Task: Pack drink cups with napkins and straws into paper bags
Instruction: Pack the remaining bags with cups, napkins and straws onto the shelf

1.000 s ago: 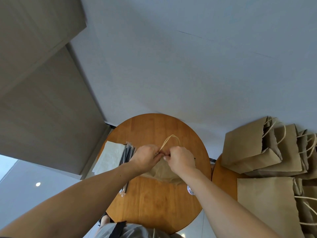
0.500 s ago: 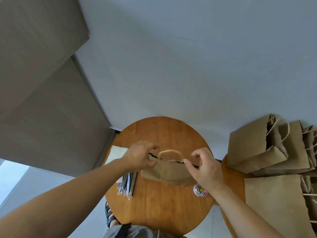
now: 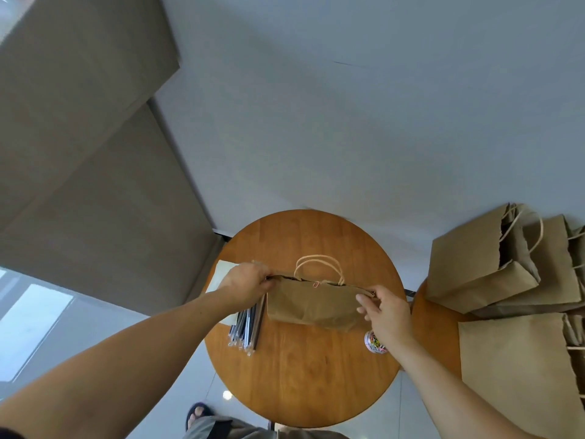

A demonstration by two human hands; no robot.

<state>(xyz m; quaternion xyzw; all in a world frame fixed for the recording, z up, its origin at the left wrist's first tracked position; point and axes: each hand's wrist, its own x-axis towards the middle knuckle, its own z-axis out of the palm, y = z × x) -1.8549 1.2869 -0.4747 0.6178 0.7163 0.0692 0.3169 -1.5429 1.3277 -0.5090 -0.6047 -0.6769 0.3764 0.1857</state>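
A brown paper bag [image 3: 311,304] with twisted paper handles stands on the round wooden table [image 3: 304,375]. Its top is pressed together, with a small red clip at the middle of the rim. My left hand [image 3: 245,285] pinches the bag's top left corner. My right hand [image 3: 384,312] pinches the top right corner. A bundle of wrapped straws [image 3: 247,326] lies left of the bag, on a stack of pale napkins [image 3: 220,277]. What is inside the bag is hidden.
Several brown paper bags [image 3: 493,264] stand on a second wooden table [image 3: 438,334] at the right. A small round tub of coloured clips [image 3: 373,342] sits under my right wrist. A sandalled foot [image 3: 198,415] shows below the table edge.
Both hands moved apart from the middle of the bag's top, under the handles, out to its two upper corners. The bag's top now lies flat and stretched between them.
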